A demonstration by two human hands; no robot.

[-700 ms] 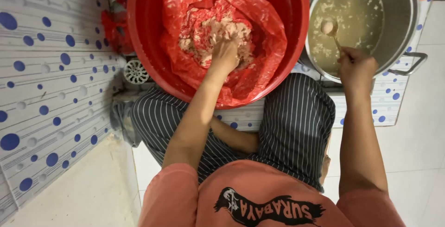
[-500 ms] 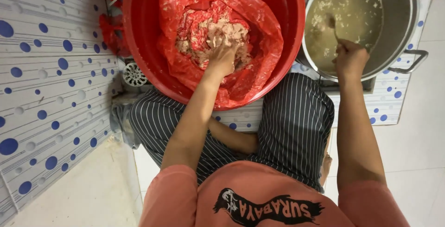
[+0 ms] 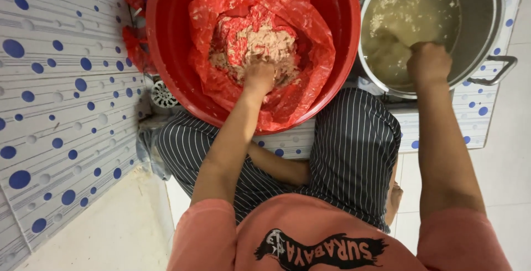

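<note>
A large red basin (image 3: 166,44) stands in front of me, lined with a red plastic bag (image 3: 310,44) that holds a pale pink-beige paste (image 3: 260,41). My left hand (image 3: 259,76) is pressed into the near side of the paste, fingers closed in it. To the right stands a big metal pot (image 3: 487,5) of cloudy broth (image 3: 415,11) with pale bits floating. My right hand (image 3: 428,63) is over the pot's near rim, fist closed on a spoon handle; the spoon's bowl is under the broth and hidden.
A white wall with blue dots (image 3: 61,99) rises on the left. A round drain cover (image 3: 164,95) lies by the basin's left side. My striped trouser knees (image 3: 348,138) sit below basin and pot. White floor tiles (image 3: 503,138) spread at right.
My right hand has lowered the spoon, which earlier carried a lump above the broth, down into the liquid and moved toward the near rim. My left hand has drawn slightly nearer in the paste.
</note>
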